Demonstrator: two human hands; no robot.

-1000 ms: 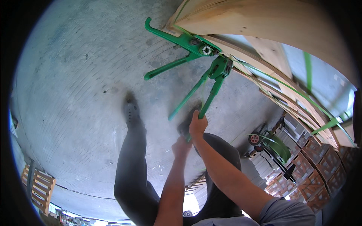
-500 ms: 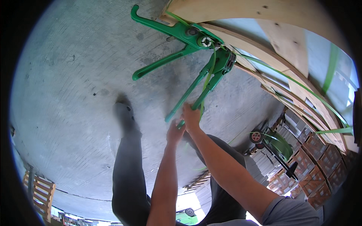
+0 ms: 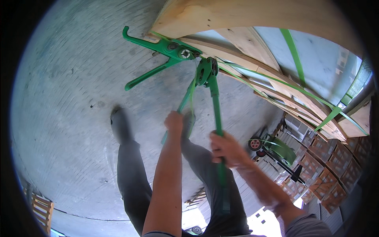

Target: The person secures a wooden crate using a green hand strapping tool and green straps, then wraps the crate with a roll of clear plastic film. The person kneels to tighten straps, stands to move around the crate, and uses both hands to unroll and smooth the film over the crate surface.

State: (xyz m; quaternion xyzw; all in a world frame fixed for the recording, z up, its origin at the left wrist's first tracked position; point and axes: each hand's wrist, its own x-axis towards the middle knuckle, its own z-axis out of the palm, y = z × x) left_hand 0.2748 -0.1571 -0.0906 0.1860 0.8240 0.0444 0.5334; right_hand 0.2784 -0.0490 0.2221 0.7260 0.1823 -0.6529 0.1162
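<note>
Closed around a green two-handled tool (image 3: 204, 72), the left hand (image 3: 173, 120) grips one long handle and the right hand (image 3: 228, 150), blurred, grips the other; the handles stand spread wide. Grey concrete floor (image 3: 71, 98) fills much of the view. At the upper right a large wooden crate (image 3: 244, 17) bends along the rim, pale bluish sheeting (image 3: 325, 51) showing between its boards. Stacked smaller crates (image 3: 333, 173) stand farther back at the right, any lettering on them too small to make out. Near them is a wheeled cart (image 3: 290, 170) with a green reel (image 3: 282, 152). The held tool's head is at the crate's lower edge, just beside a second green tool (image 3: 171, 46) with a hook-ended lever. Green strapping (image 3: 292, 51) crosses the crate, and a thin strap end (image 3: 192, 96) hangs beside the left handle.
</note>
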